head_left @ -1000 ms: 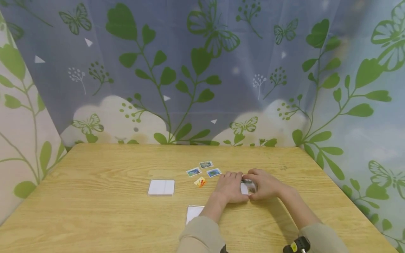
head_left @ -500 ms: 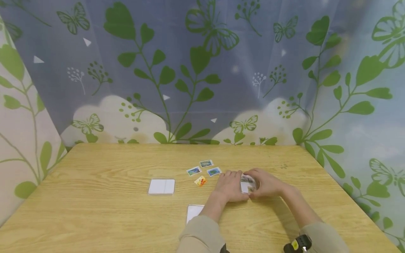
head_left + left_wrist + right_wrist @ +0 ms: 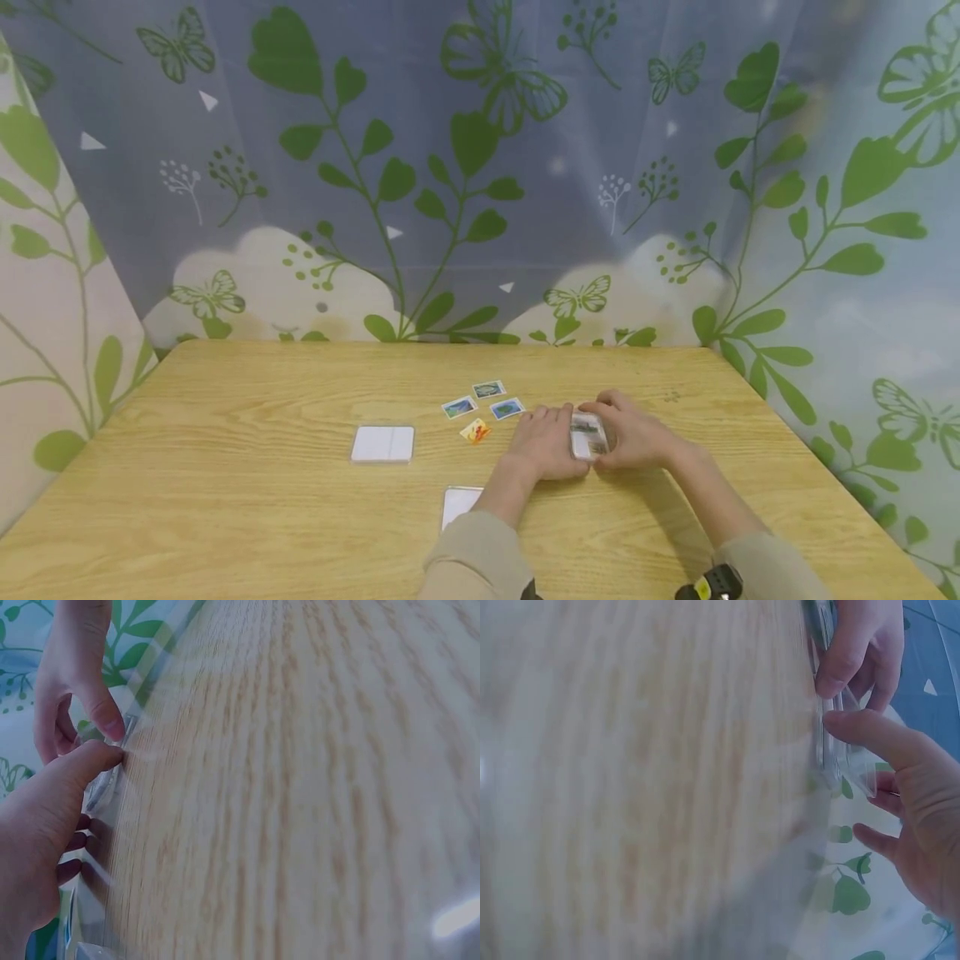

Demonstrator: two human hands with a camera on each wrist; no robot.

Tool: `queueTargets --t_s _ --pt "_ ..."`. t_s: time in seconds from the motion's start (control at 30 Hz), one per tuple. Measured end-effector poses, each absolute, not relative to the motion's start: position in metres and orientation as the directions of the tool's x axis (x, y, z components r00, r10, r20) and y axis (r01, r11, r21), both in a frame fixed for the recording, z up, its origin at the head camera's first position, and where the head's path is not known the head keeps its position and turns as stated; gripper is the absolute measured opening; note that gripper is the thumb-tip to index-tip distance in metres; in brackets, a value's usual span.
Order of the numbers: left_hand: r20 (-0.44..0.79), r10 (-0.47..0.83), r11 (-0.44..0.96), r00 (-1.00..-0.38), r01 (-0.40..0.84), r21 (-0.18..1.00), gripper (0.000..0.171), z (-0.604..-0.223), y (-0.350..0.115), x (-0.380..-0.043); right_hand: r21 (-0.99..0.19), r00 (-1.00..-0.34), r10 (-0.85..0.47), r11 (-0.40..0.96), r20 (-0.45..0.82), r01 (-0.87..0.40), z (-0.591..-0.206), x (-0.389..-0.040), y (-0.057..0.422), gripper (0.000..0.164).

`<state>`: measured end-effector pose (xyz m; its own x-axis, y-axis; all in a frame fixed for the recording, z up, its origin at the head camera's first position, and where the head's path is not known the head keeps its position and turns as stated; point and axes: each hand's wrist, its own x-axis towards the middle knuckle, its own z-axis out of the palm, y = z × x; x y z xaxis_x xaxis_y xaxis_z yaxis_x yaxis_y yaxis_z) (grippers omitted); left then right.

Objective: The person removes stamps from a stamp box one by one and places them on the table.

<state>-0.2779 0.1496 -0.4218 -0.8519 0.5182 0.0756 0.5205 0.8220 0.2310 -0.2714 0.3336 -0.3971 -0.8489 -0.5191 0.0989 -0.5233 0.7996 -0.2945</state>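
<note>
Both my left hand (image 3: 545, 442) and right hand (image 3: 633, 433) pinch one clear card sleeve (image 3: 587, 435) just above the table (image 3: 225, 500), while four small picture cards (image 3: 487, 406) lie loose, I judge not yet sleeved.

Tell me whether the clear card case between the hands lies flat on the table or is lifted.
Cannot tell. The clear card case sits low between the left hand and right hand, both pinching its edges, but whether it touches the table is hidden.
</note>
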Motion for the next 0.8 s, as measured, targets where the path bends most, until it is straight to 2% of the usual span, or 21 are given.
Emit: queueTargets --t_s 0.27,0.57,0.8 --pt "0.081 0.526 0.818 -0.847 0.53 0.226 0.086 -0.423 0.15 -0.278 -0.071 -0.815 -0.549 0.82 0.185 -0.568 -0.393 -0.269 0.338 0.076" --pt "0.05 0.534 0.825 -0.844 0.533 0.189 0.083 -0.421 0.15 -0.279 0.03 -0.794 -0.549 0.827 0.263 -0.561 -0.389 -0.267 0.346 0.08" --pt "0.039 0.533 0.829 -0.845 0.53 0.176 0.085 -0.422 0.152 -0.281 0.078 -0.837 -0.484 0.873 0.254 -0.481 -0.388 -0.268 0.359 0.079"
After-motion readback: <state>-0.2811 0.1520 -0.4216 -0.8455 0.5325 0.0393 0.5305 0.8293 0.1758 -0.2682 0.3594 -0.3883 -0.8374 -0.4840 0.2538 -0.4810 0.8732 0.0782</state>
